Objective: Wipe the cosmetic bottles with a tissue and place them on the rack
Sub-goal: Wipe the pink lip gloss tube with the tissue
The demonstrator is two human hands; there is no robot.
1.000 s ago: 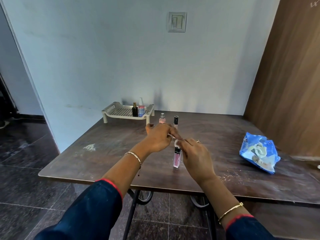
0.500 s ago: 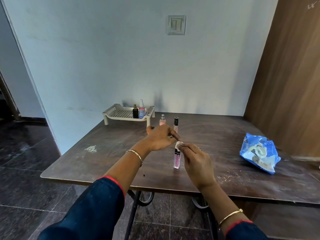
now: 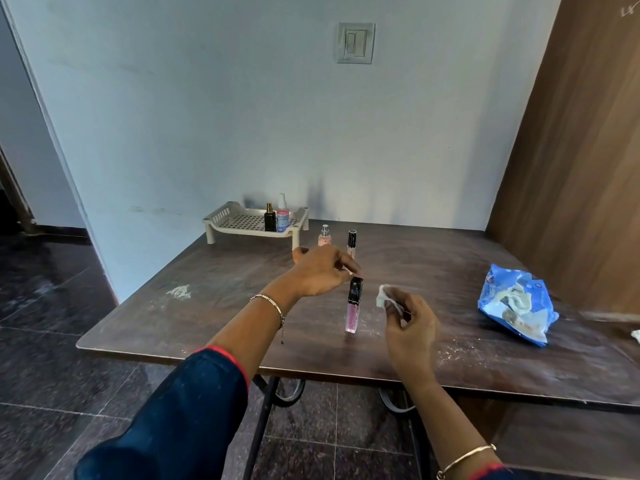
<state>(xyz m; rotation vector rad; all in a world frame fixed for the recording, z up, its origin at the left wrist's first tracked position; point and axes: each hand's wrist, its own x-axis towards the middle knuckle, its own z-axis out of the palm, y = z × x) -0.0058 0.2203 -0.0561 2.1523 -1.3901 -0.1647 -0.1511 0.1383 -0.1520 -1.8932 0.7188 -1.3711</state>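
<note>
Wiping of the pink lip-gloss tube with the black cap (image 3: 353, 308) seems to be the step in hand, and near its end. The tube stands almost upright on the dark brown wooden worktop (image 3: 207, 306), well in front of the cream perforated plastic rack (image 3: 221, 216) and a little to its right. The left grip (image 3: 320, 271) pinches the top of the cap. The right grip (image 3: 410, 323) pinches a small white tissue wad (image 3: 383, 298), held clear of the tube.

On the rack stand a black square bottle (image 3: 270, 219) and a pink-labelled spray bottle (image 3: 282, 216). Just off the rack's right front leg wait a peach spray bottle (image 3: 324, 237) and a slim black-capped tube (image 3: 351, 241).

Next, I judge, the left grip must lift the gloss tube, carry it to the rack and set it upright there. It must not knock the waiting pair, which stand in the path.
</note>
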